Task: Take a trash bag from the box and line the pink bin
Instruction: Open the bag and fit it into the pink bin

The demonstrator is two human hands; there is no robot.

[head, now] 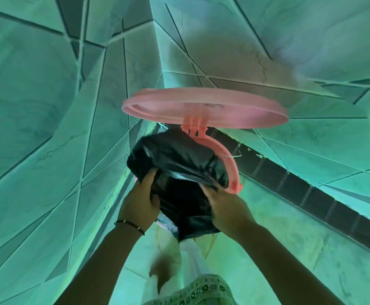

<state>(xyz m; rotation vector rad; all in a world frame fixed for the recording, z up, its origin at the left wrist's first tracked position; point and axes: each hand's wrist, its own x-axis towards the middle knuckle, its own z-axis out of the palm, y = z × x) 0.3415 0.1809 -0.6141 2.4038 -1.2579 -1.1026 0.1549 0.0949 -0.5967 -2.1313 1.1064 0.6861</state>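
The pink bin stands in a tiled corner, its round lid hinged up behind it. A black trash bag is bunched over the bin's mouth and hides most of the rim; only the right arc of the rim shows. My left hand grips the bag's left edge, with a thin bracelet on the wrist. My right hand grips the bag's near right edge next to the rim. Part of the bag hangs down the bin's front. No box is in view.
Green tiled walls close in on the left and behind the bin. A dark tile strip runs along the right wall's base. My foot and pale trousers stand on the floor just below the bin.
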